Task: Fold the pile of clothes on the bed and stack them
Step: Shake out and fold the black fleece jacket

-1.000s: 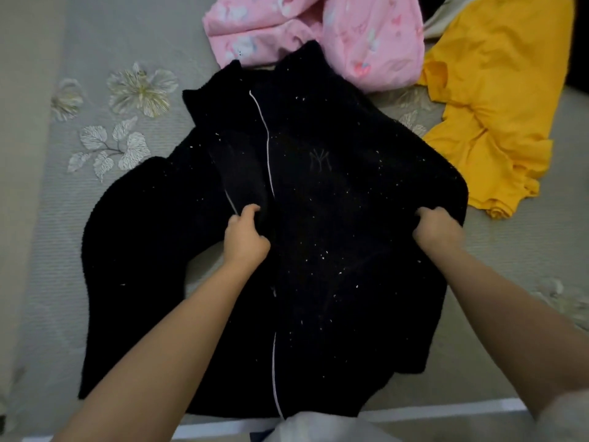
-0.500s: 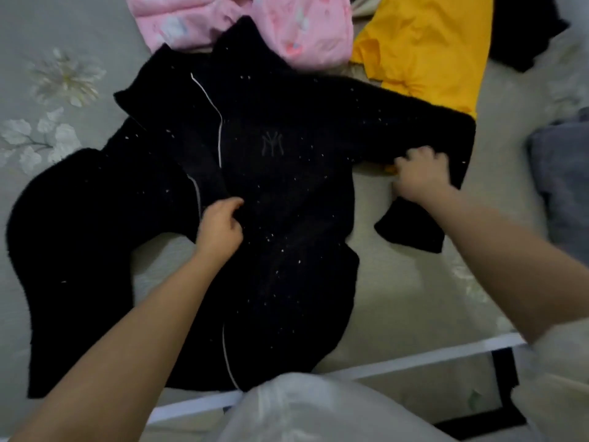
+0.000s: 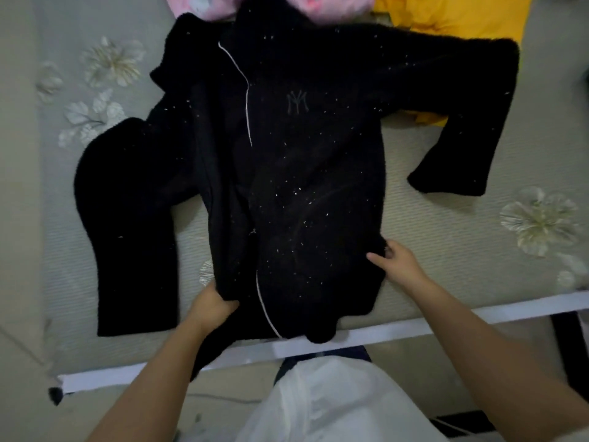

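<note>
Black fleece jacket [image 3: 312,173] flat on bed [image 3: 446,250]; L hand [image 3: 212,306] fingers grip its hem, R hand [image 3: 398,263] fingers loosely pinch its side edge.

The jacket [image 3: 302,173] lies spread front-up on the bed [image 3: 446,250], its hem at the near edge, one sleeve out to the left and one to the right. At the far edge, two more garments lie partly under it: one [image 3: 223,4] behind the collar, another [image 3: 452,14] at far right.
</note>
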`<state>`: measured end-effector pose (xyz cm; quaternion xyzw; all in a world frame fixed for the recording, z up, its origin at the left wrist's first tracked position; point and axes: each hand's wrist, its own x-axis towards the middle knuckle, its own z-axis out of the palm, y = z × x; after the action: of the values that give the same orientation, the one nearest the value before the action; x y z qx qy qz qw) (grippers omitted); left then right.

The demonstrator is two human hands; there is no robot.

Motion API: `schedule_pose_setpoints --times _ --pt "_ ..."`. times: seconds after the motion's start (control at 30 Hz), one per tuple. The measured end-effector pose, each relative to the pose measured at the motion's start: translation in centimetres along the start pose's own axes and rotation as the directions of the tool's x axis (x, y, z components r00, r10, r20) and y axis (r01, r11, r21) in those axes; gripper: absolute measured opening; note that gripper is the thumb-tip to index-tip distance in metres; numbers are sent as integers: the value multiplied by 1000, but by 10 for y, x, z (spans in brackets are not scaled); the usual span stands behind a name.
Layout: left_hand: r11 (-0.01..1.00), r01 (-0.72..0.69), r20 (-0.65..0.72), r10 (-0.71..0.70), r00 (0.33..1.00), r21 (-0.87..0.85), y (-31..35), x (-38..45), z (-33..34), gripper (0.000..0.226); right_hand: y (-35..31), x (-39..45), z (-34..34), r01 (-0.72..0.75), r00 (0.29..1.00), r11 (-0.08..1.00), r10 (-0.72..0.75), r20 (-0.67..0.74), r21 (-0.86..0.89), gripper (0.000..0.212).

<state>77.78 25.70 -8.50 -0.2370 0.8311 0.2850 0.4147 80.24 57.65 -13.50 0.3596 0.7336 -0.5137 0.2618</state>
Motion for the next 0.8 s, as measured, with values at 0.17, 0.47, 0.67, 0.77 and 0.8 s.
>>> schedule_pose_setpoints --times 0.17,0.47,0.67,0.77,0.8 --pt "974 -80 -482 175 858 210 3 -41 -52 45 -35 -54 -17 -12 985 974 51 -167 228 28" --pt "712 -24 -538 551 638 701 29 -142 -127 47 -12 -160 -44 -176 978 984 171 -118 -29 24" --pt "542 -398 351 193 916 740 4 -118 33 81 44 -147 -6 -294 948 744 145 -284 -600 33" --pt "737 -436 568 86 819 517 -25 -101 89 74 51 -140 15 -231 973 651 155 -171 -723 31" --pt "760 -445 577 115 809 473 -33 -98 99 67 49 -136 21 -171 985 649 122 -121 -741 31"
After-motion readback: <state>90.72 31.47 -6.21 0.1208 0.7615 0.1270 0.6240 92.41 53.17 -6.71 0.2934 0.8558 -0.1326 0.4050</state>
